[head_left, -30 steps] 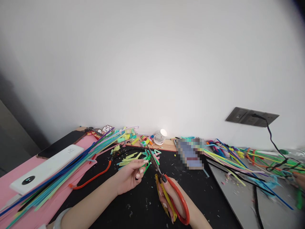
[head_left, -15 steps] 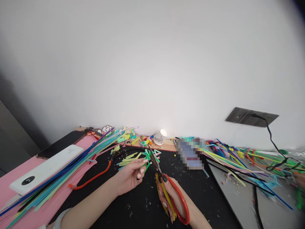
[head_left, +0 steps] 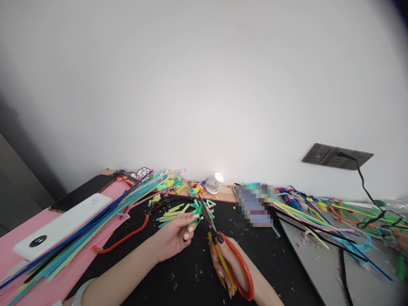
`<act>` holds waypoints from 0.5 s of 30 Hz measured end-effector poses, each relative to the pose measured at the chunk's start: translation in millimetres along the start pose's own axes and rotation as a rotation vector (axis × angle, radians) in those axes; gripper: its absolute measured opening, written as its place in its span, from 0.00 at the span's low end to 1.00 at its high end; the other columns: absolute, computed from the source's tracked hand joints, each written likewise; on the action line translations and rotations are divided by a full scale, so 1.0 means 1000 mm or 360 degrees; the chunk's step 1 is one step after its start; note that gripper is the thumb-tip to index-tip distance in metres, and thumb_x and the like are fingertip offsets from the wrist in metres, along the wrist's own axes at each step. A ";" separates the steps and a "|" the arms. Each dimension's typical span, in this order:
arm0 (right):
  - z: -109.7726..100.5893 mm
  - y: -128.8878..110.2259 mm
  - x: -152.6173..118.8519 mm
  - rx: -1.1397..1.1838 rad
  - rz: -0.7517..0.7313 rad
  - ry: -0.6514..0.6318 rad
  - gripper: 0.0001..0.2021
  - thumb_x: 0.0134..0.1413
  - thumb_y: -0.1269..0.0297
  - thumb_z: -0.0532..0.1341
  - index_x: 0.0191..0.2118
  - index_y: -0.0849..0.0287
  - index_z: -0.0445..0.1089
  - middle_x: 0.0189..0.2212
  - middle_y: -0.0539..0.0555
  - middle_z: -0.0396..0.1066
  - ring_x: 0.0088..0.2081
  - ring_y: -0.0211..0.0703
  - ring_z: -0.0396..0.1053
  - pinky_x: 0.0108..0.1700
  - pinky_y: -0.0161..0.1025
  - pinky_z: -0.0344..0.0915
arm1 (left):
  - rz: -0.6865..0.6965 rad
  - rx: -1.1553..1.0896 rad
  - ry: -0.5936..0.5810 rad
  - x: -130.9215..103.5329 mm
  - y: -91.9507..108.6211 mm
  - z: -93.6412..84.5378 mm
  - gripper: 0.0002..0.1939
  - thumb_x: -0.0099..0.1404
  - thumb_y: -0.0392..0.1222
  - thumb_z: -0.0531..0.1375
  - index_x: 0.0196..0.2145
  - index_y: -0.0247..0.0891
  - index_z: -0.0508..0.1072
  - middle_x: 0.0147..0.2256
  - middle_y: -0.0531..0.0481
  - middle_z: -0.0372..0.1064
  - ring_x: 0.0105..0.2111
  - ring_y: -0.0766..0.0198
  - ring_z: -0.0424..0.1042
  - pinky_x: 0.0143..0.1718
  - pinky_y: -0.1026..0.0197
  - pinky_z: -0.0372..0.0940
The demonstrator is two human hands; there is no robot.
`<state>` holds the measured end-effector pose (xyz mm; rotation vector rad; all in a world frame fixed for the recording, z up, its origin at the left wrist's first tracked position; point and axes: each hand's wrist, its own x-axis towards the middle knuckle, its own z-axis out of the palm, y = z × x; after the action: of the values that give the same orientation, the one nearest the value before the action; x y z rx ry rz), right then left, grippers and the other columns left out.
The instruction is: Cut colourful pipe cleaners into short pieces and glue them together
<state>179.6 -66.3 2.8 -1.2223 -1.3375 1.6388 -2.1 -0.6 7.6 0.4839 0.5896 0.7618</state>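
My left hand (head_left: 175,238) pinches a short green pipe cleaner piece (head_left: 198,221) between thumb and fingers, close to the scissor blades. My right hand (head_left: 231,259) is wrapped round the handles of a pair of scissors (head_left: 207,212) with red and yellow grips. The blades point up and away, just right of my left fingertips. Beyond my left hand, cut yellow-green pipe cleaner pieces (head_left: 174,212) lie on the black mat (head_left: 191,276). Short green and pink pieces lie behind the blades, partly covered by them.
A paper cup (head_left: 215,182) stands against the wall. Long pipe cleaners (head_left: 117,210) and a white power bank (head_left: 63,225) lie at left on pink paper. A blurred-out phone (head_left: 255,208) lies right of centre. At far right, another person's hand (head_left: 400,239) shows beside more pipe cleaners.
The fingertips of my left hand have shifted very slightly right, towards the scissor blades. My right hand and the scissors look the same.
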 end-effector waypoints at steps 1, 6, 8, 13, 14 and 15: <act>0.000 -0.001 0.000 -0.0002 0.0002 0.0001 0.22 0.55 0.42 0.48 0.27 0.59 0.58 0.14 0.42 0.55 0.11 0.27 0.52 0.10 0.25 0.51 | -0.0007 -0.0003 0.0000 0.000 0.000 0.000 0.08 0.56 0.36 0.62 0.27 0.35 0.64 0.16 0.60 0.57 0.12 0.79 0.55 0.12 0.76 0.49; 0.002 -0.007 -0.001 -0.0034 0.0023 -0.0003 0.24 0.54 0.41 0.47 0.26 0.59 0.57 0.13 0.42 0.54 0.10 0.27 0.52 0.10 0.25 0.51 | -0.0021 -0.0010 -0.0009 0.001 0.000 -0.001 0.09 0.56 0.36 0.63 0.27 0.35 0.63 0.16 0.60 0.58 0.12 0.79 0.55 0.12 0.76 0.49; 0.003 -0.009 -0.001 -0.0076 0.0049 -0.0004 0.24 0.53 0.40 0.47 0.26 0.59 0.57 0.12 0.42 0.55 0.09 0.27 0.52 0.09 0.26 0.52 | -0.0015 -0.0005 -0.0018 0.001 -0.001 -0.002 0.09 0.56 0.36 0.63 0.27 0.36 0.63 0.17 0.60 0.58 0.12 0.79 0.55 0.12 0.76 0.49; 0.003 -0.006 0.003 -0.0071 0.0129 0.0045 0.25 0.50 0.38 0.48 0.25 0.58 0.57 0.10 0.42 0.55 0.08 0.28 0.51 0.08 0.26 0.52 | -0.0013 -0.0006 -0.0018 0.002 -0.001 -0.003 0.10 0.55 0.37 0.64 0.27 0.35 0.64 0.17 0.60 0.57 0.12 0.79 0.56 0.12 0.76 0.50; 0.004 -0.005 0.004 -0.0072 0.0145 0.0065 0.25 0.50 0.37 0.48 0.25 0.58 0.57 0.10 0.42 0.55 0.08 0.28 0.51 0.07 0.26 0.52 | -0.0015 -0.0006 -0.0007 0.003 -0.001 -0.003 0.10 0.55 0.37 0.64 0.27 0.35 0.64 0.17 0.60 0.57 0.12 0.79 0.56 0.12 0.76 0.50; 0.004 -0.004 0.004 -0.0082 0.0158 0.0091 0.25 0.49 0.37 0.48 0.24 0.58 0.57 0.10 0.41 0.54 0.08 0.28 0.50 0.07 0.26 0.52 | -0.0015 -0.0005 0.0010 0.003 -0.001 -0.002 0.09 0.55 0.37 0.64 0.27 0.35 0.64 0.17 0.60 0.57 0.12 0.79 0.56 0.12 0.76 0.50</act>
<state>174.4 -63.0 6.0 -1.3757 -1.3093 1.6338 -1.6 1.2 4.4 0.4757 0.5958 0.7555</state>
